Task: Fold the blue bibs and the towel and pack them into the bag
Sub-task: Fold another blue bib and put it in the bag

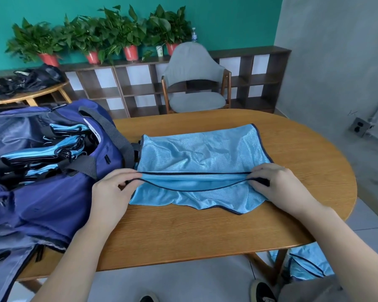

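A blue bib (196, 155) lay spread on the table (183, 232), just right of the open bag (42, 192), which held folded bibs (44, 153). The left hand (111, 192) and right hand (279, 186) each pinched an end of its dark-trimmed edge.

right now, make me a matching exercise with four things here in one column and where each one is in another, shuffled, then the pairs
Things:
1. blue bib being folded
2. folded bibs
3. grey chair
4. potted plants

Places:
A. on top of the shelf unit by the green wall
B. inside the open navy bag
C. spread on the wooden table, its edge pinched by the left hand and right hand
D. beyond the table's far side

Pairs: 1-C, 2-B, 3-D, 4-A
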### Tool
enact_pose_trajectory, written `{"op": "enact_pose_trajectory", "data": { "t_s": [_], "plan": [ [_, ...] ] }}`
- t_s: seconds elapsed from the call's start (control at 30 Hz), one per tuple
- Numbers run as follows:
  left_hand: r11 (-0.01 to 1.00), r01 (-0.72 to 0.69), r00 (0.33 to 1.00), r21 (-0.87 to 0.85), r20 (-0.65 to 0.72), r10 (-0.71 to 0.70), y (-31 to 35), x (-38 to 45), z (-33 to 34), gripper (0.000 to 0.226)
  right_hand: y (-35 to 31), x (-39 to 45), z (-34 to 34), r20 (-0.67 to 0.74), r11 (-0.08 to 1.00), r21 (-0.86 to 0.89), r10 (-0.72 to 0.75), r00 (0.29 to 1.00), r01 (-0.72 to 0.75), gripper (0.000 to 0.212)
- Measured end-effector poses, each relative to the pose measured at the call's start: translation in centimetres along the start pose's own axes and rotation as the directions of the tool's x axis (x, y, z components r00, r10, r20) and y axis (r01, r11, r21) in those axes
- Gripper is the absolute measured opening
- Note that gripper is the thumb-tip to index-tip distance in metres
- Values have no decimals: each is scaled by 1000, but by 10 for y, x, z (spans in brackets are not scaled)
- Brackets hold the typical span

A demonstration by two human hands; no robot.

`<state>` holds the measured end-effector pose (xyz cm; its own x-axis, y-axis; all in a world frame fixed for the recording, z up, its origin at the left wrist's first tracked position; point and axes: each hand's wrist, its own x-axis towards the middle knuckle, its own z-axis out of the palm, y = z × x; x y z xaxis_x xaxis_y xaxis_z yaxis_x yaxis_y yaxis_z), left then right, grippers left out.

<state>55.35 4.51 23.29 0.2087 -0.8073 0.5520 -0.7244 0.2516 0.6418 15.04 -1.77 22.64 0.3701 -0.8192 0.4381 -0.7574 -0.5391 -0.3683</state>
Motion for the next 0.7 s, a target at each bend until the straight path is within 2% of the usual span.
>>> {"op": "enact_pose_trajectory", "data": {
  "t_s": [0.13,0.27,0.4,0.5,0.6,0.7],
  "plan": [
    [1000,-22,1000,19,8,22,2,0,-1,15,2,2,1,-86,996,-77,46,995,-53,12],
    [999,-22,1000,30,22,21,4,0,0,18,3,5,1,-170,991,31,136,976,-133,15],
    [996,-40,997,74,76,34,13,6,3,22,-9,13,-8,-288,984,63,177,941,-165,18],
    [991,-80,994,111,84,71,29,19,-8,23,-19,16,-31,-289,979,112,195,937,-169,19],
    [983,-109,993,145,61,101,55,41,-30,20,-27,20,-62,-367,989,65,150,918,-135,19],
    [988,-106,993,110,59,100,93,65,-59,20,-42,30,-104,-378,987,38,161,912,-158,19]
  ]
}}
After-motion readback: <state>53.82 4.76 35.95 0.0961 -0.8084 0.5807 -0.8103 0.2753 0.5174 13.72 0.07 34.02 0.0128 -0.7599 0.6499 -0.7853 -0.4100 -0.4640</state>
